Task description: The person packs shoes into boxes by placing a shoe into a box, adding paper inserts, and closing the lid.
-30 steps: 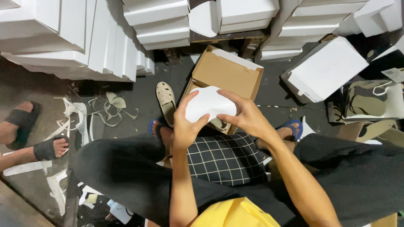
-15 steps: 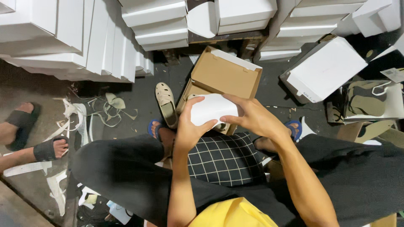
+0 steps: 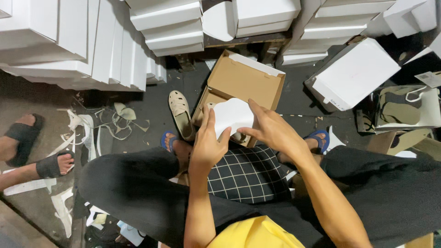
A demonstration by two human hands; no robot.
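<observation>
White tissue paper (image 3: 233, 117) sits bunched over the mouth of an open brown cardboard shoebox (image 3: 239, 85), and both hands are on it. The left hand (image 3: 207, 144) comes up from six o'clock with fingers curled and thumb out, pinching the paper's lower left edge. The right hand (image 3: 272, 131) reaches in from four o'clock, fingers spread and flattened over the sheet's right side, pressing rather than gripping, so the paper is steadied on one side while the other side is pulled or folded. Under the sheet's lower edge a bit of pale footwear shows inside the box, though how much lies beneath I cannot tell.

That shoebox rests on the dark floor (image 3: 151, 105) just past the person's knees, its hinged lid tipped back toward twelve o'clock, which leaves the tray open to both hands. Just beside it at nine o'clock lies a single beige perforated shoe (image 3: 180, 112), sole down, toe toward the stacks. A black-and-white checked cushion (image 3: 248, 174) fills the gap between the black-trousered legs, directly below the box.

Stacks of closed white boxes (image 3: 165, 27) line the far side from ten to two o'clock, and one white box (image 3: 356, 73) lies tilted at two o'clock. Scraps of white strip (image 3: 110, 124) litter the floor at nine o'clock, near another person's sandalled feet (image 3: 27, 147).
</observation>
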